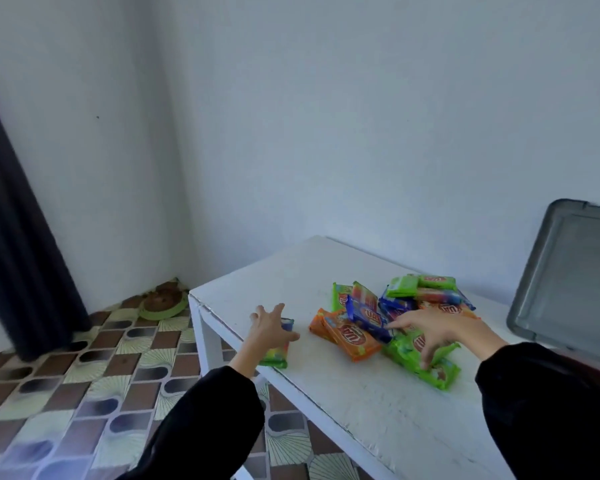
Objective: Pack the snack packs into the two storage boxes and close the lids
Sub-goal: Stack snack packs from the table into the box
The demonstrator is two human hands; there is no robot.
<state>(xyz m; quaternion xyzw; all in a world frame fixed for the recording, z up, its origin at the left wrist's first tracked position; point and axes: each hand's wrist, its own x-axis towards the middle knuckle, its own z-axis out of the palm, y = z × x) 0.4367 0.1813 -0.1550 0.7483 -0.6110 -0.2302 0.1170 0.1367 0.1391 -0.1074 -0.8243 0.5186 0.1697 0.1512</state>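
Observation:
Several snack packs in green, orange and blue wrappers lie in a loose pile (395, 317) on the white table (326, 382). One green and blue pack (278, 351) lies apart near the table's left edge. My left hand (269, 329) hovers over that pack with fingers spread. My right hand (430, 332) reaches into the pile, fingers extended down onto a green pack (426, 367) at the front. An orange pack (350, 336) lies between the hands. At the right edge stands the raised grey lid (565, 278) of a storage box; the box body is hidden.
The table stands in a room corner with white walls behind. Its left edge drops to a patterned tile floor (84, 375). A dark curtain (18, 254) hangs at the left. A green and brown object (163, 301) lies on the floor in the corner.

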